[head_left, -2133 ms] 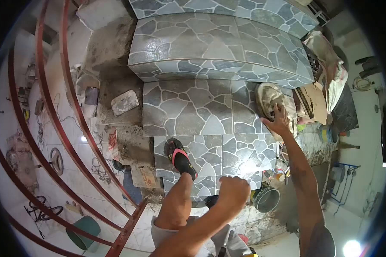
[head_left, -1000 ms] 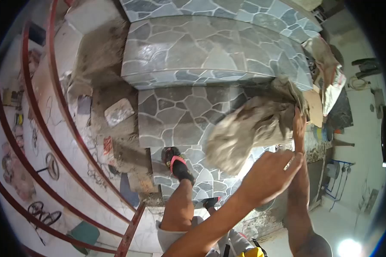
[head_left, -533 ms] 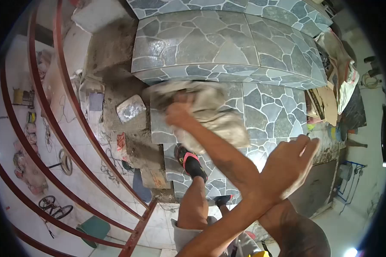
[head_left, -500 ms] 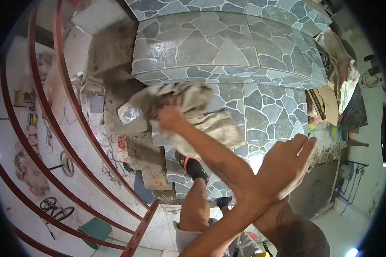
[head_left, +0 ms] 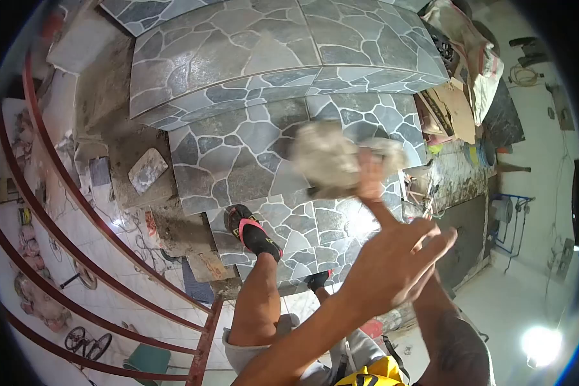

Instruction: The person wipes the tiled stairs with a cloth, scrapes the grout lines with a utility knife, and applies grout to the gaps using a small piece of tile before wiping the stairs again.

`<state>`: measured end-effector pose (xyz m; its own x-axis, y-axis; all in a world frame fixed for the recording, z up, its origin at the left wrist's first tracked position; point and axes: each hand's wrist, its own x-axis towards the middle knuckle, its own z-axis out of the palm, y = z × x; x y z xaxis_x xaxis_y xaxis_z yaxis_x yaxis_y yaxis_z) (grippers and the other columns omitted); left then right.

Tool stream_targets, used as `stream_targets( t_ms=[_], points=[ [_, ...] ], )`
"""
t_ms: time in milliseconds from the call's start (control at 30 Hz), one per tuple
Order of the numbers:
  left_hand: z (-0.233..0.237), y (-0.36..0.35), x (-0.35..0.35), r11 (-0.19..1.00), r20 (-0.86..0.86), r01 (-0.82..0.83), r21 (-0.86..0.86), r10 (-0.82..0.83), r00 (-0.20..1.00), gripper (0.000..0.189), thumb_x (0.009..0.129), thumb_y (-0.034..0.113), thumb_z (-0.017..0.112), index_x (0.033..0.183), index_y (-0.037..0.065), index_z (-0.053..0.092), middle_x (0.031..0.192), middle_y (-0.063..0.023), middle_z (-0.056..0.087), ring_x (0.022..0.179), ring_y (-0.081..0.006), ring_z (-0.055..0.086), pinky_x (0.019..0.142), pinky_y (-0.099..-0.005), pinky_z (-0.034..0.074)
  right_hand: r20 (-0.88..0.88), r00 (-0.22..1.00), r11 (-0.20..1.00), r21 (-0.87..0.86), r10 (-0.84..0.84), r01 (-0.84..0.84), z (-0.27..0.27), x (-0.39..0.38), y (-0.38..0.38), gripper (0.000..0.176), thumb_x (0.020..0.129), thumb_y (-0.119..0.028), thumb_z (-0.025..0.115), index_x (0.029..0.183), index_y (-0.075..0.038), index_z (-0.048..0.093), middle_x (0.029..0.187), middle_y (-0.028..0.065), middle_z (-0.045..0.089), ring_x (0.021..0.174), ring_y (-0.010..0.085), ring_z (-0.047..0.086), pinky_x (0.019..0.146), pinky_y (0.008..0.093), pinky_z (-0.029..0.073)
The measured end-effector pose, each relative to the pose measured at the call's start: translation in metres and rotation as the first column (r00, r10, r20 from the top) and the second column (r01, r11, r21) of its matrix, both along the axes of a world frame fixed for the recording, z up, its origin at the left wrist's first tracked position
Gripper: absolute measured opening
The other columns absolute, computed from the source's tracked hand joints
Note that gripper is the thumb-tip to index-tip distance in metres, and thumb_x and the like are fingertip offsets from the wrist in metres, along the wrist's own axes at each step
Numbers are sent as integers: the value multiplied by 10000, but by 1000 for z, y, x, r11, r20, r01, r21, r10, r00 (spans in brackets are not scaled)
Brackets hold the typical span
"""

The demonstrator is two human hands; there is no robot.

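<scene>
On a staircase tiled to look like grey stone, a bunched, pale cloth (head_left: 325,154) lies toward the right side of a step (head_left: 238,170). A person's right hand (head_left: 370,177) rests on it from above, probably so that the arm's weight can bear down through the cloth. The left hand (head_left: 399,264) hangs nearer the camera, fingers loosely bent, its forearm crossing over the right arm, perhaps for balance. One foot (head_left: 254,235), in a pink-strapped sandal, is set on the step below, likely to steady the forward lean.

Blur softens the cloth and right hand, so whether those fingers grip or merely press cannot be told. The left palm faces away; anything inside it is hidden. The left forearm and hand cover part of the right arm, and the other foot shows only partly.
</scene>
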<state>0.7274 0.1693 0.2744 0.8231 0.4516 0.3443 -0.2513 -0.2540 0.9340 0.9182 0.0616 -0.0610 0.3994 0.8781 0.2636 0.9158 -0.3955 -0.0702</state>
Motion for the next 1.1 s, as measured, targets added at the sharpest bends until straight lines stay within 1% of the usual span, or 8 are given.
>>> stream_targets(
  t_ms=[33, 100, 233, 333, 500, 533, 833, 1100],
  points=[
    [4, -5, -4, 994, 29, 30, -108, -27, 999, 392, 798, -17, 648, 1177, 83, 629, 943, -93, 639, 746, -244, 640, 632, -336, 511, 382, 923, 999, 35, -44, 33, -27, 55, -55, 690, 871, -363, 582, 1444, -30, 389, 1527, 215, 300, 1423, 363, 262, 1151, 572, 146],
    [14, 4, -21, 845, -27, 279, -455, -327, 945, 341, 824, -2, 645, 1153, 88, 652, 960, -105, 653, 790, -238, 647, 709, -335, 517, 201, 879, 880, -122, -432, 460, 11, 126, -145, 386, 835, -302, 602, 1122, -45, 611, 1080, 174, 633, 1022, 357, 598, 873, 426, 486],
    [21, 18, -44, 565, 233, 518, -642, -500, 834, 207, 854, 77, 667, 1054, 28, 690, 1001, -121, 670, 842, -232, 664, 782, -344, 523, 87, 547, 462, -434, -833, 773, 107, 197, -259, 245, 850, -250, 559, 1002, -80, 650, 963, 168, 659, 910, 344, 628, 786, 424, 505],
    [33, 33, -61, 189, 405, 564, -804, -521, 752, 159, 855, 91, 674, 968, -19, 692, 1048, -196, 662, 905, -293, 674, 806, -362, 531, 48, 695, 691, -78, -718, 719, 171, 183, -263, 459, 913, -367, 524, 1222, -31, 571, 1167, 228, 613, 1108, 389, 572, 919, 437, 466],
    [18, 2, -63, 105, 786, 795, -598, -119, 607, 309, 790, 166, 641, 1014, -34, 712, 1093, -199, 672, 936, -330, 646, 773, -429, 552, -162, 746, 732, 150, -645, 665, 235, 120, -104, 531, 902, -428, 604, 1230, -11, 591, 1095, 243, 659, 1036, 389, 627, 890, 429, 477],
    [16, 0, -60, 129, 802, 806, -578, -94, 590, 290, 783, 158, 635, 971, -47, 720, 1096, -207, 669, 908, -328, 649, 769, -424, 549, -534, 704, 774, 136, -468, 619, 232, 112, -74, 486, 887, -408, 639, 1171, -14, 613, 1030, 228, 676, 943, 351, 659, 795, 400, 500],
    [32, -30, -82, -24, 611, 640, -768, 273, 743, 254, 700, 84, 614, 803, -134, 693, 794, -286, 627, 560, -289, 585, 470, -339, 501, -92, 741, 735, -258, -665, 627, 47, 39, 76, 661, 863, -522, 503, 1348, -75, 492, 1373, 266, 427, 1300, 431, 374, 1038, 590, 284],
    [56, -52, -66, -182, 532, 576, -797, 240, 812, 166, 745, 85, 645, 762, -79, 655, 779, -230, 606, 606, -258, 540, 519, -353, 458, -204, 978, 999, -13, -55, 53, 53, -110, 94, 590, 650, -296, 736, 1172, -58, 601, 1144, 169, 514, 1101, 365, 474, 916, 527, 386]
  ],
)
